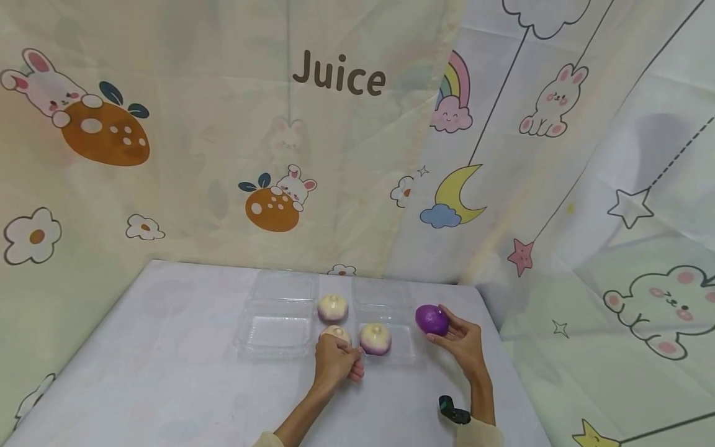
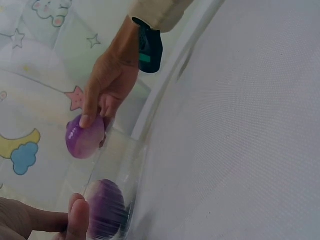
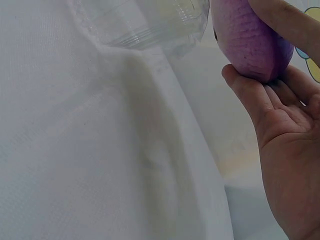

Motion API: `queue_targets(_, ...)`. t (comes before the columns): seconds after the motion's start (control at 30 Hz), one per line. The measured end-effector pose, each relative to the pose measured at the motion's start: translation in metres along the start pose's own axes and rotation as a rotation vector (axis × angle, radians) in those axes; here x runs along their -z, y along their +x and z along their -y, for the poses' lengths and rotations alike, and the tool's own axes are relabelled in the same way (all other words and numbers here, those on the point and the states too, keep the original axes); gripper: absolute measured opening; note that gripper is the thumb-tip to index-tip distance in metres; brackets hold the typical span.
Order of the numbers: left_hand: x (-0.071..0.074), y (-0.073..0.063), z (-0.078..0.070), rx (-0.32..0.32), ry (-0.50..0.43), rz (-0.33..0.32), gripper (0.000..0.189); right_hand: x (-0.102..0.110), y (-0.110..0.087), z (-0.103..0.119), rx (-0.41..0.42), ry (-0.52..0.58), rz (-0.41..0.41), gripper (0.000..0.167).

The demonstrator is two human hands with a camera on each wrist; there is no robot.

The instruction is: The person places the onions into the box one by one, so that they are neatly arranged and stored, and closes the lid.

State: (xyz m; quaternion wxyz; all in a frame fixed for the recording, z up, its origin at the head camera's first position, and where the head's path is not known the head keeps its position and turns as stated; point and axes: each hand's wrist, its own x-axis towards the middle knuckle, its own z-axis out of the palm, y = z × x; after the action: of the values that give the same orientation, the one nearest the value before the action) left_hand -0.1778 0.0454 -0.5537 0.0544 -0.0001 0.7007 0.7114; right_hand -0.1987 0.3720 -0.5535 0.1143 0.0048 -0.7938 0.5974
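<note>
My right hand (image 1: 460, 341) holds a purple onion (image 1: 432, 320) between thumb and fingers, raised right of a clear plastic box (image 1: 404, 347). In the right wrist view the onion (image 3: 250, 45) shows pale purple streaks. Inside that box, on its left side, sits a white-and-purple onion (image 1: 375, 339). At the box's left edge my left hand (image 1: 335, 363) pinches the rim with thumb and fingertips (image 2: 78, 217). Just behind this hand is another onion (image 1: 336, 333), partly hidden by it. One more onion (image 1: 332, 308) stands farther back between the boxes.
A second clear plastic box (image 1: 276, 332) lies on the left with its lid (image 1: 285, 287) folded back. The right box's lid (image 1: 382, 292) is also open. White cloth covers the table (image 1: 167, 372), with printed curtains (image 1: 212, 124) behind and beside it.
</note>
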Motion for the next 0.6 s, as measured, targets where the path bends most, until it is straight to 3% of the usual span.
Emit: queue_targets(0.6,-0.0012,-0.0001,-0.0001,0.009,-0.001,-0.006,0.013,-0.0039,-0.0002,0.003,0.032,0.03,0.032,0.079)
